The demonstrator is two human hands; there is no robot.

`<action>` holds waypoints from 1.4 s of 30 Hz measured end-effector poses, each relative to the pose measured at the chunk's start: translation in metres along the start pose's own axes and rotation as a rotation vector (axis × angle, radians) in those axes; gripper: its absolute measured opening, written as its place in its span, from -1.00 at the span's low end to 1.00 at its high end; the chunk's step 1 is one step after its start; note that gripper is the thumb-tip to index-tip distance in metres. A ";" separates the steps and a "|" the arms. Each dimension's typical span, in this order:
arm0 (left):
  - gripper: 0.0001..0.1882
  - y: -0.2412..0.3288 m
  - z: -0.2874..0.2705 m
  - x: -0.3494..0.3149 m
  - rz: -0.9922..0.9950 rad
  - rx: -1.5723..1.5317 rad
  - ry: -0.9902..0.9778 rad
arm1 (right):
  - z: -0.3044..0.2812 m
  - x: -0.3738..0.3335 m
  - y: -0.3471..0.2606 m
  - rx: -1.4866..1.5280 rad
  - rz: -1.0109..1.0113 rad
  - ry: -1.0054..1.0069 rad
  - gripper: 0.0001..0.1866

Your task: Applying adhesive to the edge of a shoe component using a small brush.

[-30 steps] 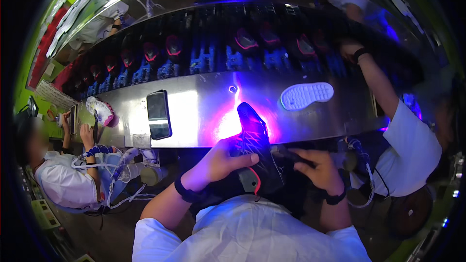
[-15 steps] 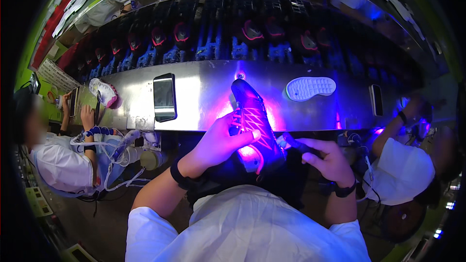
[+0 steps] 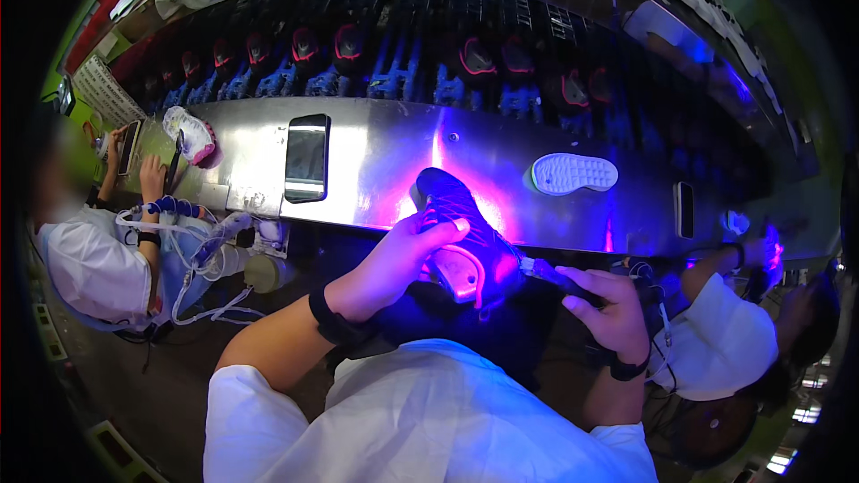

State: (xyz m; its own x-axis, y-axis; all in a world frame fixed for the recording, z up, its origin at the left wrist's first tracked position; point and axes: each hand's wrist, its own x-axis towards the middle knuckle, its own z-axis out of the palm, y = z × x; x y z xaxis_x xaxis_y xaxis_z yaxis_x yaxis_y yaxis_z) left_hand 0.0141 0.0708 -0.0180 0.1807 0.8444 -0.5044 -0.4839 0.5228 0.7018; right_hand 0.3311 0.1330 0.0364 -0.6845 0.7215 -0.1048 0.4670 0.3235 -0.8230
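Observation:
A dark shoe upper [image 3: 461, 228] with its toe pointing away is lit by violet-pink light at the bench edge. My left hand [image 3: 394, 258] is closed on its left side, thumb across the lacing. The opening, with a pale pinkish inside, faces me. My right hand [image 3: 608, 306] is wrapped round the dark handle of a brush [image 3: 542, 270]. The pale tip of that brush is at the shoe's right side, near the lower edge; whether it touches is hard to tell.
On the metal bench [image 3: 376, 188] lie a phone [image 3: 307, 158], a white sole [image 3: 574, 173] and, at far right, another phone [image 3: 684, 210]. Behind runs a dark conveyor [image 3: 394, 45] carrying several shoes. Co-workers sit left [image 3: 103, 259] and right [image 3: 729, 331].
The shoe has come toward me, its opening now turned more into view. My left hand's thumb has shifted over the lacing. The brush stays by the shoe's right side.

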 end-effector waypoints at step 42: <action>-0.27 -0.052 0.026 -0.012 -0.434 -1.218 -0.551 | -0.024 0.012 -0.023 -0.274 -0.299 0.201 -0.51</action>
State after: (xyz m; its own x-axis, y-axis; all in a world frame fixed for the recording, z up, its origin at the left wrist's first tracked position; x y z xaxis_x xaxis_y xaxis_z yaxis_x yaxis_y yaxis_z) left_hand 0.0596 0.0368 -0.0357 0.6756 0.7294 -0.1074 -0.6809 0.5615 -0.4702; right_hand 0.3254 0.1488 0.0671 -0.7024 0.6673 0.2478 0.4149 0.6666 -0.6192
